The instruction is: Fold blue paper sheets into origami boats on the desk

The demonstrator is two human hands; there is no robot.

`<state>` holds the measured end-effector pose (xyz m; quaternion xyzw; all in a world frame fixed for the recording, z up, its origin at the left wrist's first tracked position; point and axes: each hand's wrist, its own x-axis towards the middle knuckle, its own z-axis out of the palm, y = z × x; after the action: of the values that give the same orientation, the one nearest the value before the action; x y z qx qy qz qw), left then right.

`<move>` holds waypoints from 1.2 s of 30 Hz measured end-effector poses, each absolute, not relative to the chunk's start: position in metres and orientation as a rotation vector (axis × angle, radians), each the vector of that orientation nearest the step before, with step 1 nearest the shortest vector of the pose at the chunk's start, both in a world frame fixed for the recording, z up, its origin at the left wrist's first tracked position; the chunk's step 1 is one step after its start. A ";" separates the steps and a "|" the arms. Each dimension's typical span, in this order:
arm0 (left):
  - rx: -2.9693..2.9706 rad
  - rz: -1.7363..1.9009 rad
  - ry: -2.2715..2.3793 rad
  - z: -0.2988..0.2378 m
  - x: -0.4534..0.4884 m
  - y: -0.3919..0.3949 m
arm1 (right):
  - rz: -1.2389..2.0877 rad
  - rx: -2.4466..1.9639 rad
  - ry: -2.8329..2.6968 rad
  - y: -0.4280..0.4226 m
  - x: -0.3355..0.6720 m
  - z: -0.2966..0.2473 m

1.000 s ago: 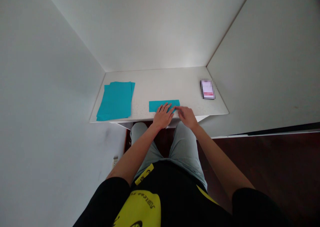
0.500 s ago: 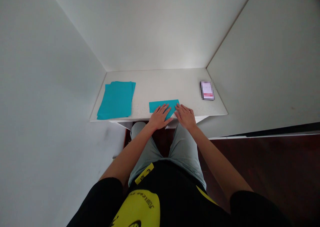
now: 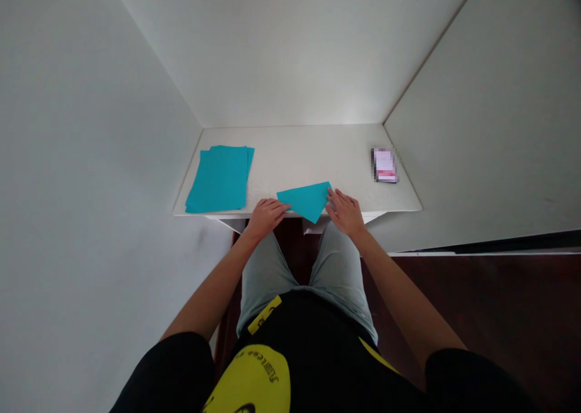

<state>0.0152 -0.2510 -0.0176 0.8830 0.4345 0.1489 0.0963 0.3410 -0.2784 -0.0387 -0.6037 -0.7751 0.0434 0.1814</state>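
Observation:
A folded teal paper (image 3: pixel 305 200) lies turned at an angle at the front edge of the white desk (image 3: pixel 308 152), one corner hanging past the edge. My left hand (image 3: pixel 265 215) pinches its left corner, fingers curled. At the paper's right edge rests my right hand (image 3: pixel 345 211), fingers together and touching it. The paper shows between the two hands.
A stack of flat teal sheets (image 3: pixel 220 178) lies on the desk's left side. A phone (image 3: pixel 385 165) sits at the right, near the wall. White walls close the desk in on three sides. Dark floor lies to the right of my legs.
The folded paper has been turned from lying straight to a slanted position, with a corner now over the desk edge. My left hand slid from on top of it to its left corner.

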 end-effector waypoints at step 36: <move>1.911 0.372 1.596 -0.004 0.022 -0.172 | 0.355 -1.547 -2.506 -0.185 0.368 -0.006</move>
<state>0.0221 -0.1717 -0.0045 0.7224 0.6033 0.1406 0.3073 0.3679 -0.1855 -0.0056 -0.5194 -0.8417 0.1192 0.0875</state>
